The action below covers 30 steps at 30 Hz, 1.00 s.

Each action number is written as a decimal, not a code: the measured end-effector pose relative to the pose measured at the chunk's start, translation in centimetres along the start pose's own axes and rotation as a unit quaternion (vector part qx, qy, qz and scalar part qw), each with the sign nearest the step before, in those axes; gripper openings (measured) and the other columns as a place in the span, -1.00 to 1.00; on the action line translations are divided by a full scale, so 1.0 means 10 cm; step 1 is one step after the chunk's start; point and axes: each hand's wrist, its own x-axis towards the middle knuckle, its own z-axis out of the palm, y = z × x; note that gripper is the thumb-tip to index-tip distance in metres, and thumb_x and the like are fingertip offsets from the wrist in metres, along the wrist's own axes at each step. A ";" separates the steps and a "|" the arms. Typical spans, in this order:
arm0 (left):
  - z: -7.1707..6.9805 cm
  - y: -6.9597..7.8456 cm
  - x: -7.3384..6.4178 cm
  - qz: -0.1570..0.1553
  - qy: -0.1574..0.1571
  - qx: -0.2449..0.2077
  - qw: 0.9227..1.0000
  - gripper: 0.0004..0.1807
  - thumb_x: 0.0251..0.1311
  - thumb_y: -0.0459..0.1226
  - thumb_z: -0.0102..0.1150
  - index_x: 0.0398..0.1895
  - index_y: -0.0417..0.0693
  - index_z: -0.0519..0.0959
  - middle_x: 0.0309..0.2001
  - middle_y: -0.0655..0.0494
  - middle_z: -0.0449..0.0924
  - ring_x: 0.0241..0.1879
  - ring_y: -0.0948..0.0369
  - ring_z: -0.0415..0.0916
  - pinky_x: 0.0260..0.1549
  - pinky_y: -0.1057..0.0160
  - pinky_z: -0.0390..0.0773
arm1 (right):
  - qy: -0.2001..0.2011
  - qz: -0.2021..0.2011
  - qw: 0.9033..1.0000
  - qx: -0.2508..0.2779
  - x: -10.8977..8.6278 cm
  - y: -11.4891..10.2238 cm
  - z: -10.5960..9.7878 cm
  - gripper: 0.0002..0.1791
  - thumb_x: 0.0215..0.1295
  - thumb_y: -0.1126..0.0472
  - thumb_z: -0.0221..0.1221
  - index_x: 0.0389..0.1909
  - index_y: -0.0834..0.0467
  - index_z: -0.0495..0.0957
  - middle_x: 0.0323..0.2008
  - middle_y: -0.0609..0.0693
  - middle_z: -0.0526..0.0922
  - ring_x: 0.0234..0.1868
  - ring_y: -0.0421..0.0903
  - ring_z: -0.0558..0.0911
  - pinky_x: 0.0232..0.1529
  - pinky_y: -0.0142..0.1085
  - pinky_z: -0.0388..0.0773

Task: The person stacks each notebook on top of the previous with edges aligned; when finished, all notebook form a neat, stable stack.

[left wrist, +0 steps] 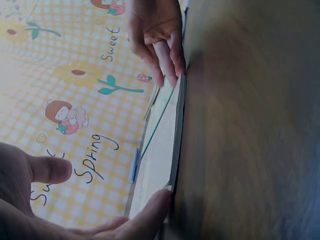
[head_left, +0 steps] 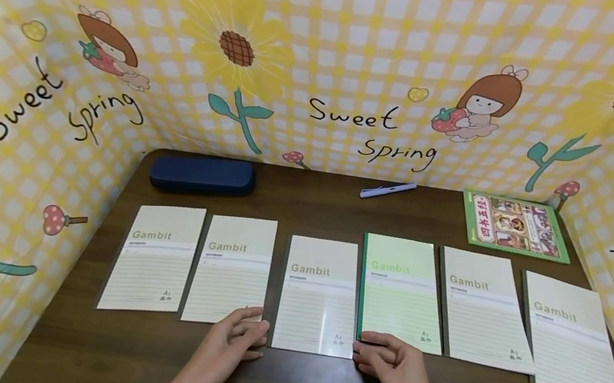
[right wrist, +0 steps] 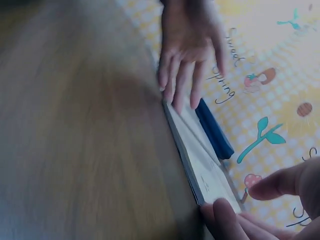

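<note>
A cream Gambit notebook (head_left: 318,308) lies flat in the middle of a row of similar notebooks. Beside its left lower corner is my left hand (head_left: 233,340), fingers loosely bent and overlapping the corner of the cream notebook to the left (head_left: 230,280). My right hand (head_left: 397,371) is at the middle notebook's right lower corner, partly over the lower edge of the green notebook (head_left: 402,295). In both wrist views the thumb stands apart from the fingers, and the fingertips are right at the middle notebook's edges (left wrist: 162,150).
More cream notebooks lie at far left (head_left: 154,267) and to the right (head_left: 484,316), the rightmost (head_left: 574,345) tilted beside its neighbour. Behind the row are a dark blue case (head_left: 202,175), a lilac pen (head_left: 388,190) and a green-edged picture book (head_left: 514,226). Checked cloth (head_left: 330,53) walls the table.
</note>
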 end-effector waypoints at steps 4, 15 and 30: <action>0.00 -0.03 0.00 -0.015 0.009 -0.025 1.000 -0.36 0.53 -0.10 0.15 0.49 -0.32 0.32 0.25 -0.37 0.58 0.11 -0.05 0.68 -0.03 0.08 0.77 | 0.007 0.038 0.998 0.047 0.00 0.00 0.00 -0.48 0.45 0.29 0.25 0.31 0.51 0.45 0.01 0.32 0.77 -0.11 -0.12 0.83 -0.05 -0.30 0.76; -0.01 -0.09 0.02 -0.005 -0.028 -0.038 0.999 -0.38 0.47 -0.28 0.21 0.48 -0.40 0.33 0.18 -0.31 0.52 0.06 0.03 0.69 0.00 0.25 0.74 | -0.010 0.068 0.994 0.081 0.01 0.01 -0.03 -0.38 0.34 0.35 0.34 0.34 0.54 0.41 0.05 0.23 0.78 -0.09 -0.16 0.81 -0.04 -0.31 0.76; -0.03 -0.11 0.05 0.009 -0.039 -0.015 0.999 -0.41 0.29 -0.44 0.33 0.39 -0.38 0.45 0.14 -0.27 0.58 0.04 0.05 0.65 -0.12 0.36 0.68 | -0.022 0.069 0.996 0.044 0.05 0.01 -0.03 -0.37 0.30 0.28 0.39 0.30 0.51 0.48 -0.09 0.11 0.83 -0.24 -0.23 0.76 -0.23 -0.36 0.73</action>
